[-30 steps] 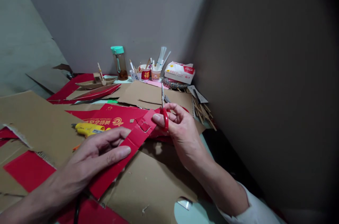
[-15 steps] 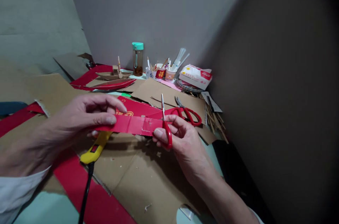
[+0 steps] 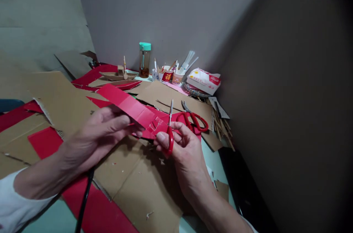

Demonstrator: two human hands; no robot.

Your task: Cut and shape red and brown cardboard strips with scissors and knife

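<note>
A red cardboard strip [image 3: 135, 110] with a cut, creased patch near its right end slants up to the left above the table. My right hand [image 3: 182, 144] pinches that right end and also holds small red-handled scissors [image 3: 171, 139], their blades pointing up. Under the strip's lower edge is my left hand [image 3: 110, 130], its thumb and fingers apart; whether it touches the strip I cannot tell. Beyond my right hand lies a larger pair of red-handled scissors [image 3: 197, 121]. A black cord [image 3: 85, 200] runs below my left wrist.
Brown cardboard sheets [image 3: 143, 185] and red pieces cover much of the table. At the back stand a model boat [image 3: 118, 75], a bottle [image 3: 144, 62], paper cups [image 3: 178, 78] with sticks and a tissue pack [image 3: 204, 79]. Thin sticks [image 3: 223, 126] lie at the right.
The strip's left end has swung upward, and my left thumb no longer pinches it. My right hand has shifted slightly left with the scissors. The yellow tool is now hidden behind my left hand.
</note>
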